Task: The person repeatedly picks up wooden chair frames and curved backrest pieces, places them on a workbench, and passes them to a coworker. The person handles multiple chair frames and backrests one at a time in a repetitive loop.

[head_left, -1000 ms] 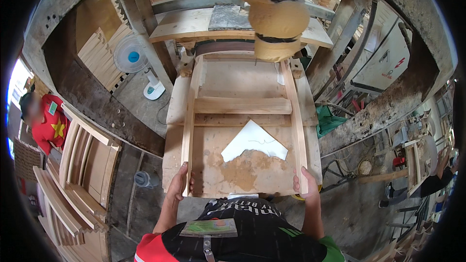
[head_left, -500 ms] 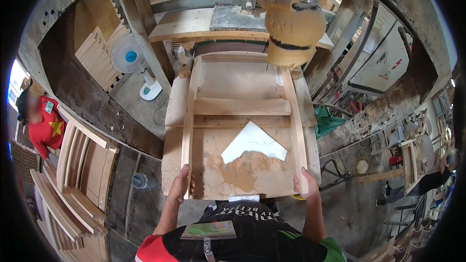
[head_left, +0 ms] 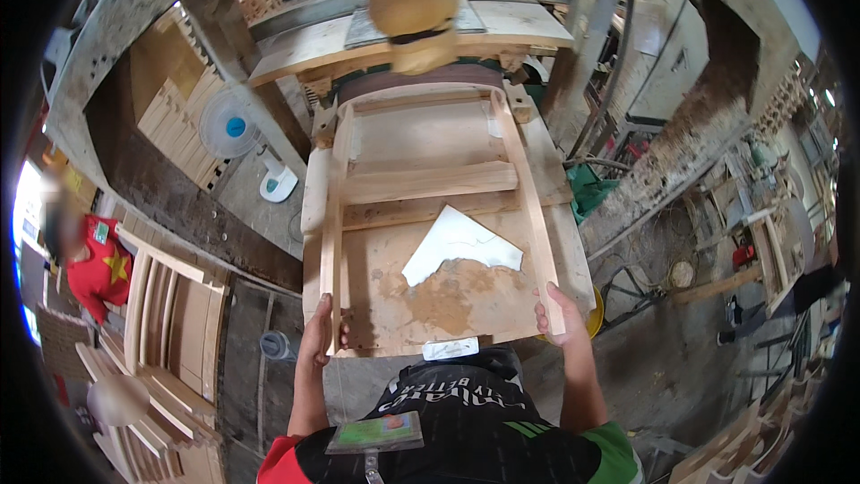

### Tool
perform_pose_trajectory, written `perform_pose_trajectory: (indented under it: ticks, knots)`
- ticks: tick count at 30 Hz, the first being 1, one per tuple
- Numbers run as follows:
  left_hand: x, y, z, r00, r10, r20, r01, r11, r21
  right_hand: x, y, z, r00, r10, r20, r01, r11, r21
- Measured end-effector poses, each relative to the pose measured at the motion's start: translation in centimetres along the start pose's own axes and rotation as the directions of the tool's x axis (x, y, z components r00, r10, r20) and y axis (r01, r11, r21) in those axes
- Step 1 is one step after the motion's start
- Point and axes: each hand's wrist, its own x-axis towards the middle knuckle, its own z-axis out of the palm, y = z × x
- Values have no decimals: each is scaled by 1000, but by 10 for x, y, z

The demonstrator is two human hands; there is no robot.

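Observation:
A pale wooden frame (head_left: 430, 179) with two long side rails, a curved far rail and a crosspiece lies on a flat wooden board (head_left: 376, 333). My left hand (head_left: 315, 332) is closed round the near end of the left rail. At the near end of the right rail, my right hand (head_left: 566, 315) grips the wood in the same way. Between the rails, a torn white sheet (head_left: 461, 240) lies next to brown sawdust (head_left: 441, 305). The curved far rail sits against a brown curved band (head_left: 417, 79), and whether they touch I cannot tell.
Above the band, a blurred yellow block (head_left: 412, 22) with a dark strap overhangs the frame's far end. Metal posts (head_left: 237, 72) flank the board. A fan (head_left: 228, 125) stands at left, near stacked curved wooden parts (head_left: 170, 341) and a person in red (head_left: 98, 264).
The yellow block has shifted left across the frame's far end. The wooden frame sits slightly further left on the board, both hands still holding it. The whole view has tilted a little.

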Motion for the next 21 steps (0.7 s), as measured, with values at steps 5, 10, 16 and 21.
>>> perform_pose_trajectory:
  ticks: [5,10,16,21]
  knots:
    - [-22,19,-12,997,-24,-74,29,997,77,-20,27,14,999,-26,-19,27,999,36]
    - [-36,35,-13,995,-47,-84,55,993,101,-42,39,35,993,-121,-10,121,989,84]
    - [-41,42,-15,998,-62,-11,62,997,48,-54,52,44,987,-159,-31,161,984,82]
    - [-54,35,-20,997,-74,-33,76,994,77,-62,64,43,991,-122,-56,127,986,109]
